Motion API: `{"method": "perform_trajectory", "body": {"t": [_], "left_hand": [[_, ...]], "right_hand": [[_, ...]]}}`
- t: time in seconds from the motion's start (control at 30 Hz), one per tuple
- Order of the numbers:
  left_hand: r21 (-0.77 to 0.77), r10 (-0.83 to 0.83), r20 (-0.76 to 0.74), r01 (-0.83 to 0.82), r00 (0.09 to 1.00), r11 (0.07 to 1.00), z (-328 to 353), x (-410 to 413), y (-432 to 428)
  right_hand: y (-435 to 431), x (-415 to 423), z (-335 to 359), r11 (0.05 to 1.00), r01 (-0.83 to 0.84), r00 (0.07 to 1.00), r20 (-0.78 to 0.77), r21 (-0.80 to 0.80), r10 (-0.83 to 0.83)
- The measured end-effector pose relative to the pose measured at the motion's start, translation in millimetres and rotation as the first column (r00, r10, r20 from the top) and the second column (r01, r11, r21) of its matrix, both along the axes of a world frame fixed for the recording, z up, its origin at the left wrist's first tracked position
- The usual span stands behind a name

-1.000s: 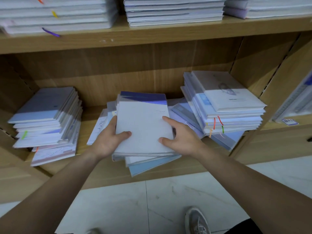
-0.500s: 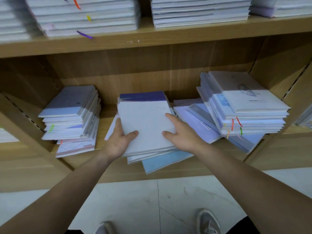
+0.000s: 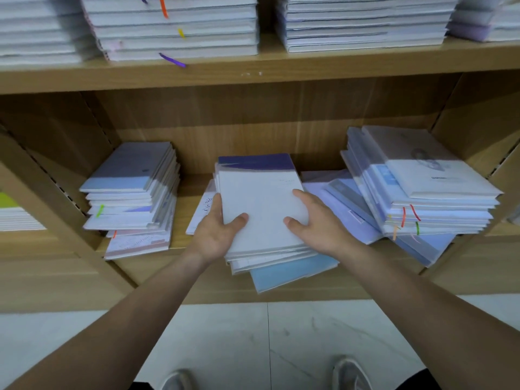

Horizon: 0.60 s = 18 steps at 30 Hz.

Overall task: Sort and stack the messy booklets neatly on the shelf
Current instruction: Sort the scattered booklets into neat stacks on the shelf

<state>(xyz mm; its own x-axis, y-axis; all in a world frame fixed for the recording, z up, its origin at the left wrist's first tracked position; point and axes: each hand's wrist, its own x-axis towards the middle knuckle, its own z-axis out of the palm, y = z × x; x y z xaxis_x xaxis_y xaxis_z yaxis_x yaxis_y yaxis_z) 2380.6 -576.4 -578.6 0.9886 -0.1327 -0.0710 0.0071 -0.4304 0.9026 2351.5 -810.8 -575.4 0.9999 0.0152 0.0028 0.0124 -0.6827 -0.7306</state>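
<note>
A: Where is the middle pile (image 3: 261,204)?

B: It lies on the shelf (image 3: 197,282). Its front end sticks out past the shelf's edge. The top book is white with a dark blue strip at the back.

A: What does the left hand (image 3: 215,235) do?

B: It grips the left side of the middle pile. The thumb lies on top and the fingers run up along the side.

A: And the right hand (image 3: 318,223)?

B: It is on the right side of the middle pile. The thumb and one finger lie flat on the top cover. The other fingers are hidden, so I cannot tell if they curl round the edge.

A: What is under the middle pile?

B: A blue booklet (image 3: 292,273) pokes out at the bottom, a bit crooked. Most of it is hidden.

A: What else?

B: A left pile (image 3: 132,192) sits apart, left of the middle pile. A right pile (image 3: 422,187) sits tilted, right of it. The cover words are too blurry to read. Above the middle pile, more piles (image 3: 174,26) are cut off at the top. Below it, two shoes (image 3: 349,372) are cut off too.
</note>
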Motion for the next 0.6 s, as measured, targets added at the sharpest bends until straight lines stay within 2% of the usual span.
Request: {"method": "perform_trajectory", "body": {"t": [0.13, 0.3, 0.43, 0.5, 0.6], "left_hand": [[-0.029, -0.001, 0.024, 0.002, 1.0, 1.0, 10, -3, 23], [-0.057, 0.015, 0.041, -0.013, 0.999, 0.998, 14, -4, 64], [-0.05, 0.016, 0.033, -0.014, 0.999, 0.999, 13, -4, 80], [-0.054, 0.011, 0.033, -0.009, 0.999, 0.998, 13, -4, 84], [-0.039, -0.006, 0.04, 0.007, 0.999, 0.999, 12, -6, 88]], "right_hand": [[17, 1, 1, 0.999, -0.037, 0.999, 0.017, 0.007, 0.037], [48, 6, 1, 0.985, -0.123, 0.992, 0.02, 0.122, 0.121], [61, 11, 2, 0.978, -0.164, 0.986, -0.004, 0.126, 0.166], [57, 13, 3, 0.978, -0.189, 0.981, -0.033, 0.092, 0.193], [30, 15, -3, 0.983, -0.119, 0.993, -0.032, -0.137, 0.115]]}}
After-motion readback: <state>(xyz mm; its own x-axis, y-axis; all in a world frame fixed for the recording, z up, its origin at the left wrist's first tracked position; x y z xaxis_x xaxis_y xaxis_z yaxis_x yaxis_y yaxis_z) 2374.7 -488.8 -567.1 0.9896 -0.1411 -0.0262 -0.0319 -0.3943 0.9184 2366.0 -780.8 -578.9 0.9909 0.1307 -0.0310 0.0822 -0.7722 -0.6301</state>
